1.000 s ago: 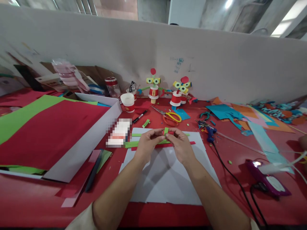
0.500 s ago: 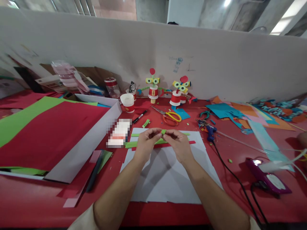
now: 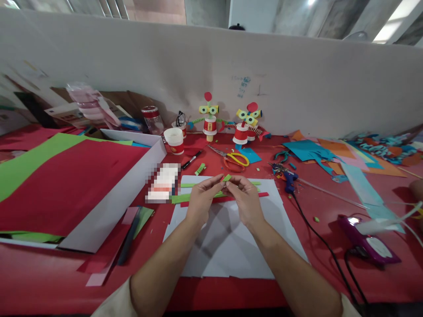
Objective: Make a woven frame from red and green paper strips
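Note:
Over the white paper sheets (image 3: 231, 251), my left hand (image 3: 202, 198) and my right hand (image 3: 243, 198) meet fingertip to fingertip. Both are closed on a small folded green paper strip (image 3: 227, 178), with a bit of red showing beside it. Under my hands lie green paper strips (image 3: 180, 199) and a red paper strip (image 3: 263, 194), partly covered by my fingers. A finished folded green paper spring (image 3: 200, 169) rests just beyond the sheets. Scissors (image 3: 236, 159) with yellow and orange handles lie farther back.
At left stands a white box (image 3: 132, 182) with red and green paper. Paper-cup figures (image 3: 210, 125) stand by the wall, near a paper cup (image 3: 174, 141). To the right are a blue glue gun (image 3: 291, 180) with its cord, a purple power strip (image 3: 366, 242) and coloured paper (image 3: 307, 152).
My fingers have shifted slightly, and the green piece between them has turned and shows as a more slanted, longer flap. Both hands keep hold. The view has moved a little.

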`<action>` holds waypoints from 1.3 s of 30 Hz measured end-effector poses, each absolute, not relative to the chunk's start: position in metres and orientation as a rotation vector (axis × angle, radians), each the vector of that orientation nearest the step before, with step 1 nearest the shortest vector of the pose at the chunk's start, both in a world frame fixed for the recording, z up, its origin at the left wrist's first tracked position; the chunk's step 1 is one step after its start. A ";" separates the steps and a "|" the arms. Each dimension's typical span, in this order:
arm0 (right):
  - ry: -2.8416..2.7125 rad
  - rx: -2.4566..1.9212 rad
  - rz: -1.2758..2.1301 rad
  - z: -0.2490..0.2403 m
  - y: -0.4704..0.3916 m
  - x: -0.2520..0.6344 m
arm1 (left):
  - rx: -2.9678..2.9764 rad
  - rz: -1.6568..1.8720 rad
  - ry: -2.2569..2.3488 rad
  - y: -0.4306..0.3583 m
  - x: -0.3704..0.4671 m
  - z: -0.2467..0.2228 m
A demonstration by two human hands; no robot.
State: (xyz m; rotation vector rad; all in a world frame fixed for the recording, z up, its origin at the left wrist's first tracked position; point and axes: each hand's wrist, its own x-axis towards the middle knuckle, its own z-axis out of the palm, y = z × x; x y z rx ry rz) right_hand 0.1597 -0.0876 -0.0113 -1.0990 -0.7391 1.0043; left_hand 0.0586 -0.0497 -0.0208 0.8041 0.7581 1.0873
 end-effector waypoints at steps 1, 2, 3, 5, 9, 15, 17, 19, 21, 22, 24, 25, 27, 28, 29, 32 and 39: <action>-0.788 -1.136 0.980 -0.011 -0.088 0.161 | 0.793 1.073 0.763 -0.049 0.058 -0.021; -0.846 -1.189 0.947 -0.011 -0.089 0.162 | 0.776 1.061 0.767 -0.048 0.058 -0.022; -0.916 -1.252 0.907 -0.011 -0.090 0.164 | 0.760 1.051 0.769 -0.048 0.057 -0.022; -1.046 -1.383 0.822 -0.008 -0.092 0.170 | 0.724 1.053 0.769 -0.045 0.055 -0.021; -1.305 -1.423 0.566 -0.002 -0.093 0.184 | 0.680 1.061 0.734 -0.040 0.050 -0.018; -1.709 -1.228 0.220 -0.004 -0.089 0.198 | 0.698 0.995 0.742 -0.040 0.046 -0.012; -1.744 -1.208 0.191 -0.006 -0.088 0.199 | 0.719 0.967 0.752 -0.040 0.046 -0.010; -1.764 -1.187 0.180 -0.008 -0.088 0.199 | 0.727 0.952 0.770 -0.040 0.046 -0.009; -1.765 -1.183 0.177 -0.009 -0.088 0.199 | 0.730 0.957 0.782 -0.041 0.045 -0.008; -1.762 -1.187 0.176 -0.009 -0.088 0.199 | 0.734 0.962 0.783 -0.041 0.045 -0.008; -1.744 -1.196 0.164 -0.009 -0.088 0.199 | 0.740 0.971 0.776 -0.042 0.045 -0.007; -1.736 -1.195 0.158 -0.009 -0.089 0.199 | 0.741 0.973 0.772 -0.042 0.045 -0.007; -1.722 -1.186 0.149 -0.010 -0.089 0.198 | 0.740 0.971 0.765 -0.043 0.046 -0.006; -1.712 -1.180 0.150 -0.010 -0.089 0.198 | 0.738 0.971 0.761 -0.044 0.046 -0.006; -1.698 -1.174 0.154 -0.010 -0.088 0.197 | 0.737 0.970 0.752 -0.044 0.047 -0.007; -1.632 -1.178 0.179 -0.009 -0.088 0.195 | 0.745 0.988 0.693 -0.045 0.048 -0.010; -1.432 -1.274 0.347 -0.007 -0.085 0.190 | 0.899 1.075 0.652 -0.045 0.050 -0.018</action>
